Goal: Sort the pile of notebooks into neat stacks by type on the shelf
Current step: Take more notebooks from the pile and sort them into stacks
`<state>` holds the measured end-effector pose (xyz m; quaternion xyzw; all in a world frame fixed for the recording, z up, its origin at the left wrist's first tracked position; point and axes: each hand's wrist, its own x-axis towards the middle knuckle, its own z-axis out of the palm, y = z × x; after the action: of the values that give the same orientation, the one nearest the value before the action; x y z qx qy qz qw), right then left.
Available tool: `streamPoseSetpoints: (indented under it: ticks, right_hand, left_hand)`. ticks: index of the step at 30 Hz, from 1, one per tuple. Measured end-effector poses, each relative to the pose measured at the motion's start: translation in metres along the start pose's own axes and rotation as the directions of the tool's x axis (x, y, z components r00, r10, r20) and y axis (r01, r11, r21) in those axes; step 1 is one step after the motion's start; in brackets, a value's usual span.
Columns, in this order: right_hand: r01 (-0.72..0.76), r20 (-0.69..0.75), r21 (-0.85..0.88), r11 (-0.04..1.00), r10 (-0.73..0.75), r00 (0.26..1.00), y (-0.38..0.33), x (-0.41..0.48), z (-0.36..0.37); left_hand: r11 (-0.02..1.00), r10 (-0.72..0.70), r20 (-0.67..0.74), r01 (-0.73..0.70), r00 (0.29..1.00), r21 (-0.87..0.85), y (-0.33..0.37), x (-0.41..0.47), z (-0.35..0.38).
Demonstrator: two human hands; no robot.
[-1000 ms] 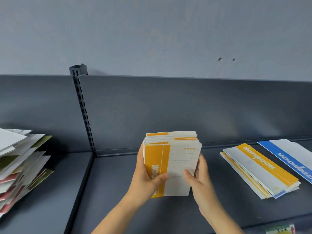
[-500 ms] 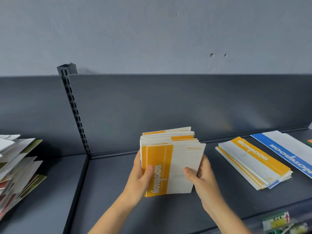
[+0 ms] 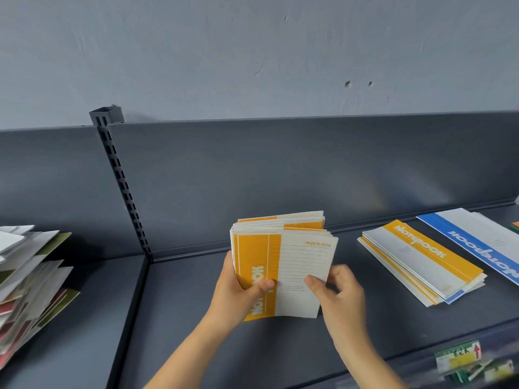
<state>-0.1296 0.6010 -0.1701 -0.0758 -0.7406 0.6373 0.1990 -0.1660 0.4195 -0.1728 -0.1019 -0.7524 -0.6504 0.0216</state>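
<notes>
Holding a bundle of small orange notebooks (image 3: pixel 283 256) upright over the middle of the shelf (image 3: pixel 191 318), both hands are grasping it. The left hand (image 3: pixel 238 290) grips the orange spine side with its thumb across the cover. The right hand (image 3: pixel 344 296) pinches the white edge, its fingers (image 3: pixel 313 280) curled round it. Whether the bundle's lower edge touches the shelf cannot be told. The covers at its top sit slightly uneven, so it looks to be mid-squaring and not yet laid down.

To the right lies a flat stack of larger orange notebooks (image 3: pixel 421 259), with a blue cover showing near its bottom, so it may want checking. Just beside it lies a stack of blue notebooks (image 3: pixel 471 240), cut off by the frame edge.

At the far left a loose pile (image 3: pixel 31 282) of mixed covers, fanned and slanting, is unsorted. By this showing the job is partway: two stacks laid, a third in hand, the messy pile left.
</notes>
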Motion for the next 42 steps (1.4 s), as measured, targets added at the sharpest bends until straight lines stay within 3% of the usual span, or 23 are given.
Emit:
streamPoseSetpoints:
  ticks: [8, 18, 24, 27, 33, 39, 42]
  right_hand:
    - [-0.025, -0.031, -0.015, 1.0, 0.025, 0.999, -0.001, 0.014, -0.017]
    - [-0.095, 0.144, 0.021, 0.995, 0.091, 0.985, -0.001, 0.013, -0.025]
    - [-0.147, 0.063, 0.037, 0.989, 0.144, 0.988, 0.0, 0.027, -0.039]
    - [-0.172, 0.099, 0.059, 0.983, 0.165, 0.981, 0.001, 0.032, -0.046]
    - [-0.195, 0.193, 0.09, 0.977, 0.175, 0.965, -0.004, 0.02, -0.019]
    - [-0.256, 0.247, 0.083, 0.963, 0.229, 0.941, -0.008, 0.02, -0.024]
    - [-0.266, 0.261, 0.111, 0.958, 0.23, 0.938, -0.007, 0.022, -0.022]
  left_hand:
    - [0.999, -0.034, 0.095, 0.037, 0.995, -0.027, 0.003, 0.001, -0.013]
    - [0.999, -0.035, 0.034, 0.037, 0.999, -0.032, 0.003, 0.003, -0.008]
    - [0.994, -0.053, 0.098, 0.061, 0.994, -0.089, 0.002, 0.002, -0.011]
    - [0.989, -0.073, 0.129, 0.089, 0.989, -0.117, 0.002, 0.003, -0.011]
    - [0.993, -0.025, -0.035, 0.021, 0.999, -0.113, 0.003, 0.005, 0.0]
    - [0.985, -0.087, 0.064, 0.095, 0.994, -0.142, -0.001, -0.007, -0.009]
    - [0.986, -0.062, 0.039, 0.067, 0.997, -0.151, 0.001, -0.015, -0.007]
